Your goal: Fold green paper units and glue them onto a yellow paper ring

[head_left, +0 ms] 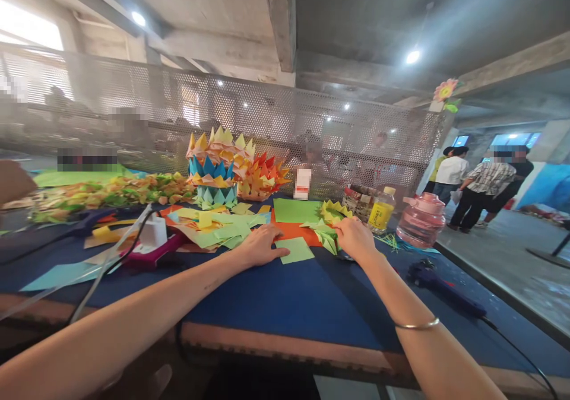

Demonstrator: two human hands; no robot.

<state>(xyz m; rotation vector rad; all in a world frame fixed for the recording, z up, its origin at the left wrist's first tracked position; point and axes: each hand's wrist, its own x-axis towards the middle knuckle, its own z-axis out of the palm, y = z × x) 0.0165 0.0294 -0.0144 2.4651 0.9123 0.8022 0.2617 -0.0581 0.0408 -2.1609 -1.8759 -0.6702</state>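
My left hand [262,245] rests on the table with thumb and fingers apart. Its fingertips are at the edge of a light green paper square [297,250]. My right hand [355,238], wearing a bangle on the wrist, has its fingers closed at a folded green paper piece [327,235] with pointed ends. A yellow pointed paper ring [335,211] sits just behind that piece. Under and behind them lie a green sheet [296,210] and an orange sheet [291,232]. The fingertips of my right hand are partly hidden.
Stacked folded-paper rings [214,177] stand at the back, beside paper scraps [227,228]. A white plug on a magenta power strip [154,253] is left. A glue gun [445,287], a yellow-labelled bottle [382,211] and a pink jug [421,221] are right. Several people stand beyond.
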